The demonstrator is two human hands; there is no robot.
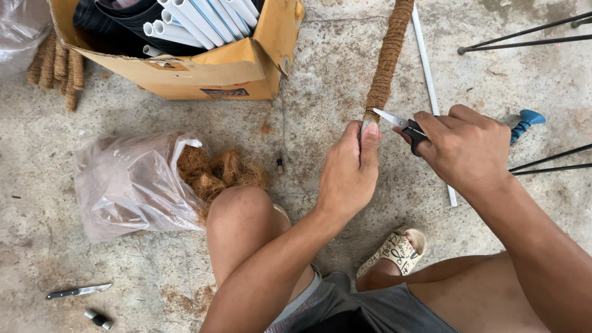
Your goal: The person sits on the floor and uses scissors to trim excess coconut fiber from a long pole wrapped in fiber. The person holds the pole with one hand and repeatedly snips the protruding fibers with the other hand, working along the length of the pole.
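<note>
A long pole wrapped in brown coconut fibre (387,55) slants down from the top of the view to my hands. My left hand (349,172) grips its lower end, thumb pressed against the tip. My right hand (464,148) holds small scissors (398,121) with black handles. The blades are slightly apart and point left at the fibre end, just above my left thumb. My bare knees and a patterned sandal (394,250) are below the hands.
A clear plastic bag (132,185) spilling loose coconut fibre (216,172) lies on the concrete floor at left. A cardboard box (209,71) holds white pipes (197,21). A white pipe (428,80) lies beside the pole. A knife (77,290) lies lower left. Black metal rods (524,37) are at right.
</note>
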